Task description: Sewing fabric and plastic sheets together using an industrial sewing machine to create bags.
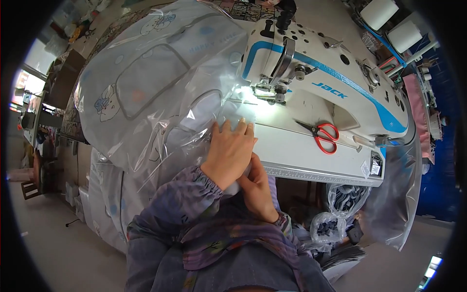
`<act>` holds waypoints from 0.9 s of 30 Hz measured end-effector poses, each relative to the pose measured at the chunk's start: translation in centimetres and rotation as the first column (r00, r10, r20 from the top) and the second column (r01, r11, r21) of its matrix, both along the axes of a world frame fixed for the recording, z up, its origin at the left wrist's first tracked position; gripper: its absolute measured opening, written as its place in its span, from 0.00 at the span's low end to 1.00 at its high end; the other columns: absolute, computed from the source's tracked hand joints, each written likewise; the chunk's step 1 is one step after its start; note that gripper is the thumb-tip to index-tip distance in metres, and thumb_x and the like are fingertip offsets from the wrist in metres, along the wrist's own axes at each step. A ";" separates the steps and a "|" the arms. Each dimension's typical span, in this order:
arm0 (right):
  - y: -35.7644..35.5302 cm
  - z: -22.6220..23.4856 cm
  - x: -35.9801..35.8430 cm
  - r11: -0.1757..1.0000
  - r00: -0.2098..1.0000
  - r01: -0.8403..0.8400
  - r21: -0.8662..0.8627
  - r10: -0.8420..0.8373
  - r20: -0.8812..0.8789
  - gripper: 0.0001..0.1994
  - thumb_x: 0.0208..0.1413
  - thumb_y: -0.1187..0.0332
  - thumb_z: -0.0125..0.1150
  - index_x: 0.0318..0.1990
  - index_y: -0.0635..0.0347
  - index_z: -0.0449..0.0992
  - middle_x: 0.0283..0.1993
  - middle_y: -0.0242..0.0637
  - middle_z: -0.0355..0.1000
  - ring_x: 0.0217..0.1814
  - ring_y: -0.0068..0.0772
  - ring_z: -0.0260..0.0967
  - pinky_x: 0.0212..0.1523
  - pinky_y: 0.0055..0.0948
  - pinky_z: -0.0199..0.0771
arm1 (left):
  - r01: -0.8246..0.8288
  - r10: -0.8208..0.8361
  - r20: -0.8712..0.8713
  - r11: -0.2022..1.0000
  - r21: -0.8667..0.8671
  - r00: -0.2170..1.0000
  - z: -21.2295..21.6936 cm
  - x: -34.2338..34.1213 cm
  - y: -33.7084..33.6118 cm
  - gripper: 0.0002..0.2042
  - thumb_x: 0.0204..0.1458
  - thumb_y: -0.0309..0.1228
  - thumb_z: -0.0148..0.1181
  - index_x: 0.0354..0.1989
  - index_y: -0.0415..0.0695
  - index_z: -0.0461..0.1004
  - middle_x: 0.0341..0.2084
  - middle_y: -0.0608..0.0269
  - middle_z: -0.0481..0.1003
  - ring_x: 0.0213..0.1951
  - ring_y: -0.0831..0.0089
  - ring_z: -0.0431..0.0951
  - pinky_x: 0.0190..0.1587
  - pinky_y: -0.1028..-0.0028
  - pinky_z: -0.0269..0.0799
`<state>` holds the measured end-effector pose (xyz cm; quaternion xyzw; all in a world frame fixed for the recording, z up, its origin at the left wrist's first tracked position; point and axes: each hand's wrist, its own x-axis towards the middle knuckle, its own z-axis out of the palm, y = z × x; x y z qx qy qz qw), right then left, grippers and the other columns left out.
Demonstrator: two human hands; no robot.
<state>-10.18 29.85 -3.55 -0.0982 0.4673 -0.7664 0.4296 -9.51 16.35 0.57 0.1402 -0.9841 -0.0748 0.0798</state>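
Observation:
A large sheet of clear, shiny plastic (160,92) printed with cartoon animals spreads over the left of the sewing table and hangs off its front. My left hand (228,153) lies flat on the sheet's right part, fingers stretched toward the lit needle area. Just below it, at the table's front edge, my right hand (258,187) has thumb and fingers curled together on the sheet's edge; some fingertips are hidden. Ahead of my fingers, the sheet reaches the presser foot (277,95) of a white and blue sewing machine (331,73). A small lamp brightens that spot.
Red-handled thread snips (325,136) lie on the machine bed, right of my hands. A ruler strip (311,174) runs along the front edge. Below hangs a clear bag (340,214) of dark scraps. White thread cones (379,13) stand at the far right.

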 end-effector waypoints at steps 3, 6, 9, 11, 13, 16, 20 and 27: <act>-0.8 0.1 -0.8 0.998 0.999 0.047 -0.030 -0.047 -0.007 0.27 0.61 0.82 0.58 0.67 0.64 0.60 0.61 0.36 0.67 0.63 0.24 0.64 0.61 0.25 0.66 | -0.004 0.004 -0.003 1.000 0.001 1.000 -0.4 -1.2 -0.7 0.18 0.62 0.38 0.55 0.56 0.42 0.75 0.55 0.55 0.76 0.54 0.55 0.76 0.56 0.53 0.71; -1.4 0.0 -1.6 0.997 0.998 0.064 -0.037 -0.064 0.011 0.24 0.63 0.81 0.58 0.65 0.64 0.61 0.58 0.36 0.68 0.62 0.24 0.65 0.61 0.25 0.66 | 0.000 -0.001 0.040 1.000 0.024 0.999 -0.6 -2.4 -1.5 0.17 0.63 0.38 0.54 0.55 0.42 0.75 0.53 0.55 0.76 0.52 0.55 0.77 0.54 0.56 0.73; -0.4 -0.7 -1.3 1.000 0.999 0.024 0.001 -0.024 0.034 0.23 0.64 0.80 0.56 0.64 0.63 0.60 0.58 0.39 0.68 0.61 0.25 0.67 0.59 0.25 0.68 | 0.069 -0.067 -0.021 0.990 0.125 0.998 0.5 -2.7 -3.1 0.16 0.62 0.37 0.55 0.54 0.40 0.75 0.52 0.55 0.76 0.51 0.54 0.77 0.54 0.57 0.73; 1.2 -1.8 -0.5 0.999 0.998 -0.012 0.033 0.010 0.062 0.22 0.65 0.80 0.55 0.64 0.63 0.59 0.60 0.41 0.68 0.59 0.27 0.69 0.57 0.26 0.70 | 0.136 -0.118 -0.094 0.968 0.212 0.989 2.0 -1.4 -4.2 0.16 0.62 0.36 0.55 0.53 0.39 0.75 0.52 0.55 0.76 0.51 0.54 0.77 0.54 0.58 0.73; 3.1 -3.3 1.8 0.989 0.958 0.008 0.148 0.035 -0.285 0.27 0.62 0.75 0.63 0.65 0.64 0.57 0.61 0.43 0.66 0.62 0.32 0.67 0.62 0.31 0.68 | 0.337 -0.200 -0.311 0.807 0.485 0.929 3.9 1.1 -5.4 0.14 0.62 0.33 0.55 0.51 0.37 0.75 0.51 0.55 0.76 0.53 0.55 0.76 0.58 0.58 0.72; 4.3 -6.4 3.9 0.871 0.705 -0.110 0.479 0.408 -0.580 0.37 0.56 0.69 0.71 0.68 0.64 0.54 0.64 0.45 0.64 0.67 0.39 0.63 0.67 0.35 0.63 | 0.226 -0.192 -0.203 0.961 0.160 0.960 5.2 3.8 -5.1 0.14 0.61 0.29 0.55 0.51 0.37 0.75 0.51 0.56 0.76 0.54 0.56 0.76 0.61 0.59 0.71; -1.0 -9.8 4.5 0.936 0.797 -0.349 0.040 0.319 -0.513 0.35 0.55 0.65 0.72 0.67 0.67 0.63 0.62 0.46 0.69 0.65 0.37 0.65 0.66 0.37 0.64 | 0.160 -0.176 -0.080 0.972 -0.170 0.981 3.1 3.0 -2.8 0.16 0.57 0.27 0.58 0.54 0.39 0.74 0.54 0.58 0.76 0.56 0.60 0.76 0.66 0.58 0.66; 4.2 -2.8 2.9 0.580 0.570 -0.814 -0.004 0.798 -0.196 0.21 0.66 0.65 0.60 0.62 0.64 0.70 0.53 0.35 0.74 0.55 0.24 0.67 0.56 0.29 0.69 | 0.255 -0.254 -0.017 0.964 0.075 0.967 -0.2 3.5 -7.5 0.25 0.58 0.36 0.60 0.64 0.43 0.68 0.64 0.56 0.67 0.66 0.58 0.66 0.70 0.49 0.56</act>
